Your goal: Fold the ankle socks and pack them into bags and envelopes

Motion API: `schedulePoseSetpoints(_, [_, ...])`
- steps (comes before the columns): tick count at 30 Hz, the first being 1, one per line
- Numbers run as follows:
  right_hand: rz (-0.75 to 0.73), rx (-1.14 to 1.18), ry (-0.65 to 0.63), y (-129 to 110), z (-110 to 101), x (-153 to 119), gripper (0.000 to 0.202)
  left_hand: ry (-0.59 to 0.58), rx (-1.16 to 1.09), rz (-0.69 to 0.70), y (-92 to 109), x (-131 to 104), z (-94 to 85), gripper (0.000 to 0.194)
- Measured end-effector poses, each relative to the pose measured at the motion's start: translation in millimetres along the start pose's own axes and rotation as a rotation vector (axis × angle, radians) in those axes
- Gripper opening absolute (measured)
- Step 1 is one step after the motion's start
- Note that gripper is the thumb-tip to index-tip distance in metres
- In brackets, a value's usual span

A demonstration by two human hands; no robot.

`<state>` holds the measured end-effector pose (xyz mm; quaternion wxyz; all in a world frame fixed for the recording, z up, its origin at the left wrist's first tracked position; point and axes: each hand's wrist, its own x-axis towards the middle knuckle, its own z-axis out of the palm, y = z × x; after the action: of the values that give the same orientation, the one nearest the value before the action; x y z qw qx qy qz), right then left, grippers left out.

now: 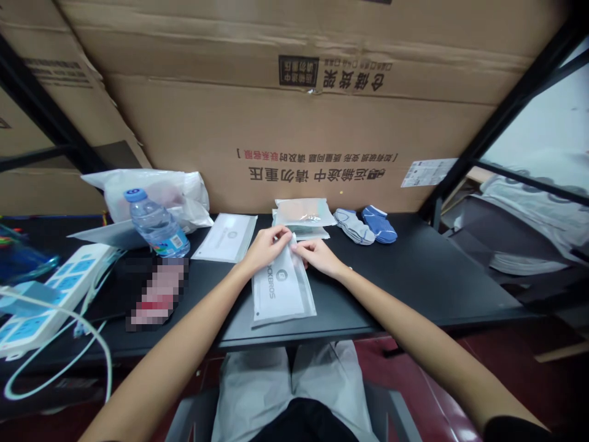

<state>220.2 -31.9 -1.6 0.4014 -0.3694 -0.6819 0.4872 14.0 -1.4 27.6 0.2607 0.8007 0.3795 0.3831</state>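
A white printed zip bag (283,288) lies on the black table near its front edge, its top end raised between both hands. My left hand (268,247) pinches the bag's top edge, thumb and forefinger closed on it. Close beside it, my right hand (318,256) has its fingers closed on the right part of the same edge. Just behind the hands rest clear bags with something pinkish inside (304,212). Grey socks (354,226) and blue socks (379,224) lie to their right. Another white bag (226,237) lies flat to the left of my hands.
A water bottle (159,226) leans by a white plastic bag (184,193) at the left. A power strip (50,294) with cables covers the left end of the table (414,276). Large cardboard (285,123) stands behind, between black frame posts.
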Motion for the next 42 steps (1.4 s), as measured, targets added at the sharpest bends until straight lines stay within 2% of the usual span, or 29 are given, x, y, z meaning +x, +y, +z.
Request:
schedulePoseSetpoints(4, [0.028, -0.02, -0.014, -3, 3, -3, 0.055, -0.024, -0.061, -0.031, 0, -3, 2.8, 0.031])
schedulePoseSetpoints(11, [0.132, 0.125, 0.128, -1, 6, 2, 0.053, -0.099, -0.001, -0.027, -4, -10, 8.4, 0.028])
schedulePoseSetpoints(15, [0.174, 0.137, 0.132, -3, 7, 3, 0.05, -0.104, 0.014, -0.055, -2, -13, 11.2, 0.025])
schedulePoseSetpoints(19, [0.222, 0.116, 0.093, -4, 8, 0, 0.045, -0.054, 0.004, -0.074, 1, -14, 9.9, 0.022])
schedulePoseSetpoints(23, [0.202, 0.035, 0.037, -10, 7, -2, 0.04, 0.032, 0.044, -0.071, -1, -12, 0.1, 0.02])
schedulePoseSetpoints(27, [0.145, -0.105, -0.033, -16, 8, -4, 0.04, 0.192, 0.116, -0.106, -12, -8, -16.5, 0.02])
schedulePoseSetpoints(32, [0.08, -0.199, -0.058, -15, 9, -7, 0.037, 0.368, 0.163, -0.151, -31, -2, -34.8, 0.022])
schedulePoseSetpoints(39, [0.056, -0.116, -0.14, -16, 6, -12, 0.03, 0.445, 0.193, -0.189, -45, 1, -49.6, 0.024])
schedulePoseSetpoints(42, [0.03, -0.102, -0.187, -16, 4, -16, 0.028, 0.416, 0.185, -0.174, -45, 2, -51.2, 0.024])
